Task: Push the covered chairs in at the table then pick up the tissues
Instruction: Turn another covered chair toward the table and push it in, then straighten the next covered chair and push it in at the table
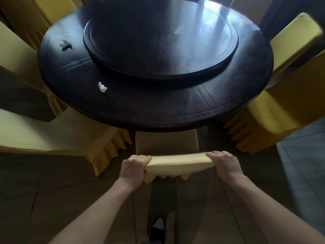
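Near chair (167, 143), yellow cover: seat front tucked under the tabletop (158, 106) edge. Left hand (134, 167) and right hand (226, 164) each curl over an end of its top rail, grip closed on the cover. Covered chairs stand close on both sides of it; bare floor (61, 199) behind. Small tissue (102, 87) lies on the tabletop, left of the chair and well apart from both hands. Second tissue (64, 43) lies farther off, beside the turntable (161, 37).

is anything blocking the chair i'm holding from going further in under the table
Nothing visible does. Both the left hand and the right hand grip the chair by its backrest top, its seat already partly under the table edge. Neighbouring chairs sit off to each side.
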